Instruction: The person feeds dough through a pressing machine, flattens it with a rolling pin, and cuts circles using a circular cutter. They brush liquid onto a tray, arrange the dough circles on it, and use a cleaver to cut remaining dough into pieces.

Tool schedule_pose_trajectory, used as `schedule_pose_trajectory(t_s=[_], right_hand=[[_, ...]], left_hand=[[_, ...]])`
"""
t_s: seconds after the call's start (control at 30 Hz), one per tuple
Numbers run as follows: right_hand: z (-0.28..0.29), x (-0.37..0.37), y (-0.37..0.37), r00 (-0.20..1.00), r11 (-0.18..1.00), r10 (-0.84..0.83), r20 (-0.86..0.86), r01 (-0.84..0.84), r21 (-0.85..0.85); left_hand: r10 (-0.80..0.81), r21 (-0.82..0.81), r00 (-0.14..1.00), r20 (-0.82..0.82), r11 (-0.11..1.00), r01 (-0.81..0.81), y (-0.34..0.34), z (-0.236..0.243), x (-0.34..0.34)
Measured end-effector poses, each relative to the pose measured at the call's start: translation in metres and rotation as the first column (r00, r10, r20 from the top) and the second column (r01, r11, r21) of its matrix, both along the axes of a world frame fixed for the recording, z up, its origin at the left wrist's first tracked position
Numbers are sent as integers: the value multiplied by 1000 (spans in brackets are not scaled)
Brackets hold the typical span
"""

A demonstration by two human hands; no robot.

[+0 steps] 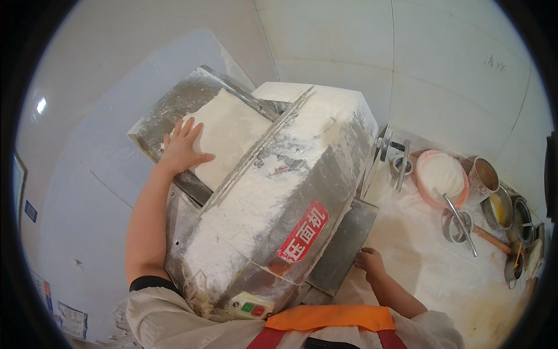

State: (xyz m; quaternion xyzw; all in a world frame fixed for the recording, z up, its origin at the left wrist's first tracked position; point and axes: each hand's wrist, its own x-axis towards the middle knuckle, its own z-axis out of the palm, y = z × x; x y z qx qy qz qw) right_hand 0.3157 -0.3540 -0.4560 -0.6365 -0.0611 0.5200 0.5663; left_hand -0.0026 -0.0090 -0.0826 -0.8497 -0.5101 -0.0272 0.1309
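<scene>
A floury metal dough-pressing machine [308, 174] stands in front of me, its top dusted white and a red label on its side. On its left feed tray [180, 96] lies a flat, pale sheet of dough [229, 136], whose right edge meets the machine body. My left hand [185, 148] rests on the dough sheet with its fingers spread. My right hand [371, 263] is beside the metal outlet tray [343, 247] at the right, its fingers curled near the tray's edge. What those fingers hold, if anything, is hidden.
A control box [253, 305] with a green and a red button is at the machine's near end. On the floury surface at right are a pink basin [467, 189] of flour, a rolling pin [491, 238], a patterned bucket [483, 177] and several metal bowls. Tiled walls stand behind.
</scene>
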Motion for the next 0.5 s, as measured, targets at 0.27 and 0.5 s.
schedule_pose_trajectory(t_s=[0.27, 0.5], right_hand=[[-18, 26, 38, 997, 994, -43, 61, 36, 108], [-71, 16, 112, 933, 950, -79, -352, 177, 256]], left_hand=[[-38, -81, 998, -40, 996, 35, -12, -8, 10], [-40, -53, 983, -177, 998, 31, -17, -19, 29]])
